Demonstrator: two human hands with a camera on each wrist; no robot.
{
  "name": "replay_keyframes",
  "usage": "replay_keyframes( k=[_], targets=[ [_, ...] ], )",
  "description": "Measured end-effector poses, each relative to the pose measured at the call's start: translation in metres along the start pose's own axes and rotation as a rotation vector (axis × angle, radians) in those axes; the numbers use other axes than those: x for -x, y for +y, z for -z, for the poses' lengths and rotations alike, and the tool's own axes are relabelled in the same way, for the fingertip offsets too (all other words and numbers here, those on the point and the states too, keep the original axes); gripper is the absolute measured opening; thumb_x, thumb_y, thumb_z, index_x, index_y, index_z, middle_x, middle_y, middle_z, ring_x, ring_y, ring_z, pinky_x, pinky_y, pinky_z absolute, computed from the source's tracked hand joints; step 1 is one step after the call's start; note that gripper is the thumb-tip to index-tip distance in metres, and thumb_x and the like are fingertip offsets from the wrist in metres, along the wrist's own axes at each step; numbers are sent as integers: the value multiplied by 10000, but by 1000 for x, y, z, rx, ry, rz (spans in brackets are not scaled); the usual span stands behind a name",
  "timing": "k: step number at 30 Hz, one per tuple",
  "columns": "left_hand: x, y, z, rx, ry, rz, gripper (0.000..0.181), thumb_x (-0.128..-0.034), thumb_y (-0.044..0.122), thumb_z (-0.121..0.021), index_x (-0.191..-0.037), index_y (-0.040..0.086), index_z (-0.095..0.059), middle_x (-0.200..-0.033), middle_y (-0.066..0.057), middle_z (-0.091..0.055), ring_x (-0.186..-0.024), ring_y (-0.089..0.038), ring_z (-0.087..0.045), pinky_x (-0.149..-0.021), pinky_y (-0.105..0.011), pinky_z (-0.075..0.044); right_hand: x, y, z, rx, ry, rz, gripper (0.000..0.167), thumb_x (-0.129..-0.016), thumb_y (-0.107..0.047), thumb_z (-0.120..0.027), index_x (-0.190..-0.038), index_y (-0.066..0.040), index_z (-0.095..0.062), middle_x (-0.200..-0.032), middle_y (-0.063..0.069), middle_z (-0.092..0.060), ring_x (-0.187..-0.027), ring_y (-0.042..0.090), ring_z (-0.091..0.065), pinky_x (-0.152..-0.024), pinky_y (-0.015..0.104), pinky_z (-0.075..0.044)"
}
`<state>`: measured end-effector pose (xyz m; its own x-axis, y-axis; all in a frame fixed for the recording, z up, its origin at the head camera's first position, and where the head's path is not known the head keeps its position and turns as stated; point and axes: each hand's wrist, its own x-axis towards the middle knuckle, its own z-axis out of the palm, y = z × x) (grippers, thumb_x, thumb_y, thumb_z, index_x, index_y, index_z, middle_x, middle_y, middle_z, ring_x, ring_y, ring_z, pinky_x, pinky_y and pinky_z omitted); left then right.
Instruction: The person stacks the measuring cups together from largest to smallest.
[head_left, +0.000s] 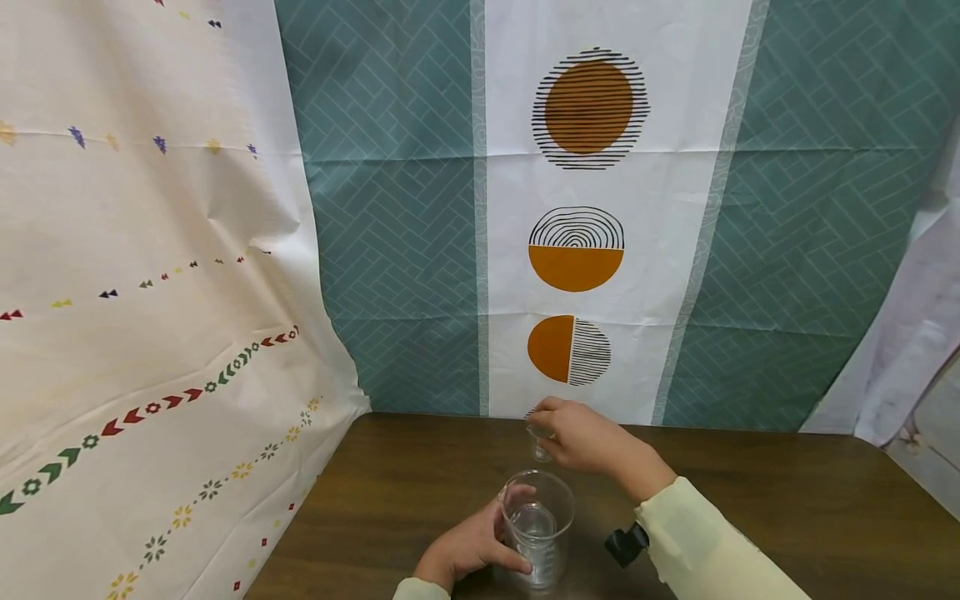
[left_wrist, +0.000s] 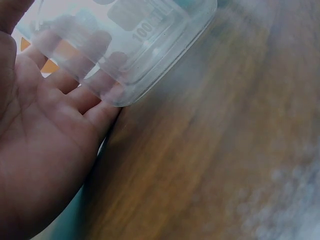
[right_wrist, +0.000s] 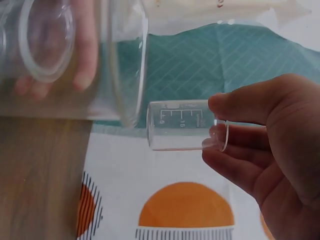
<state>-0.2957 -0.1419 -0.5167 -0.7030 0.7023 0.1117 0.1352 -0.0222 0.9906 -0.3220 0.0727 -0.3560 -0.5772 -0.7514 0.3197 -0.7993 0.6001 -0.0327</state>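
Note:
My left hand [head_left: 476,537] grips a large clear glass beaker [head_left: 558,550] standing on the table, thumb on the near side and fingers round the far side. Inside that beaker sits at least one smaller beaker [head_left: 534,523]; how many are nested is hard to tell. A "100 mL" marking shows through the glass in the left wrist view. My right hand [head_left: 592,437] pinches a tiny clear beaker [right_wrist: 182,130] near its rim, between thumb and fingers. White graduation marks run along its side. It hangs upright, above and beyond the large beaker's mouth, apart from it.
The dark wooden table [head_left: 420,475] ends against a teal and white curtain [head_left: 405,250] with orange circles. A cream patterned cloth [head_left: 187,333] hangs on the left side. A black wrist device [head_left: 626,544] sits by the right sleeve.

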Motion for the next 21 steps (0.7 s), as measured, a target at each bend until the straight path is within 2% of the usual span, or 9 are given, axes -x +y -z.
replay_keyframes(
  k=[16,21],
  targets=[
    [1,-1,1,-12,6,25,838,-766,100,-812,-1435,221,-322,-1463,-38,-412,-1306,-166,-445,-1003,-208,-425,8,-23,17,-1,8,62,328,-853,-117,-701,-1163,-15,-666,-1111,91,-647,-942,207,-652,-828,349,-551],
    [0,-1,1,-14,1,25,881,-766,109,-810,-1467,147,-278,-1451,-53,-424,-1299,-161,-451,-994,-214,-431,11,-27,18,2,-29,53,327,-860,-138,-703,-1168,-33,-671,-1082,56,-630,-929,181,-621,-824,345,-533]
  ],
)
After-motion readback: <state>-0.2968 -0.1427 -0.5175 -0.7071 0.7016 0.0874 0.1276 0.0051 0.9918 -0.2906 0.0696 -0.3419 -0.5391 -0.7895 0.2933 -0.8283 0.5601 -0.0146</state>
